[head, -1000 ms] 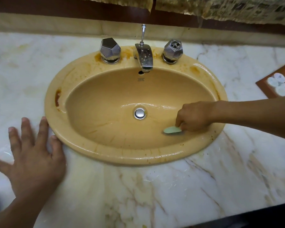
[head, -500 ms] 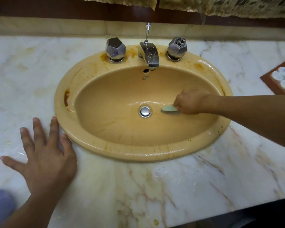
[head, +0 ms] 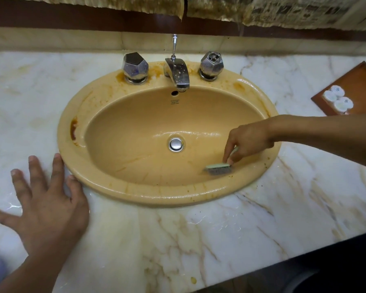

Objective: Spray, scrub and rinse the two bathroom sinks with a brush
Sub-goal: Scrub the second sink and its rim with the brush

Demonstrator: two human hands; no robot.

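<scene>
Pinching grip: the right hand (head: 248,142) holds a small pale-green scrub brush (head: 219,168) by its back, fingertips pointing down. The bristles are pressed to the basin wall at the lower right of the drain plug (head: 175,144).

Second entry: the left hand (head: 49,210) lies far to the lower left of the plug. Its fingers are spread flat on the wet marble counter (head: 220,240), fingertips against the outer rim of the yellow oval sink (head: 156,197).

Progress, as judged:
- Scrubbing is under way; the basin is wet and streaked.
- A rust-brown stain (head: 74,130) on the rim left of the plug, and orange patches above it round the tap bases, look untreated.
- No water runs, so the rinse is outstanding.
- The second sink is not in view.

Surroundings:
- A chrome spout (head: 178,74) sits directly above the plug.
- One faceted knob (head: 135,66) stands to the upper left of the plug and another (head: 211,64) to the upper right.
- A wooden tray (head: 355,81) with white-capped bottles (head: 338,99) sits far to the upper right, well apart.
- Nothing appears to block the brush.
</scene>
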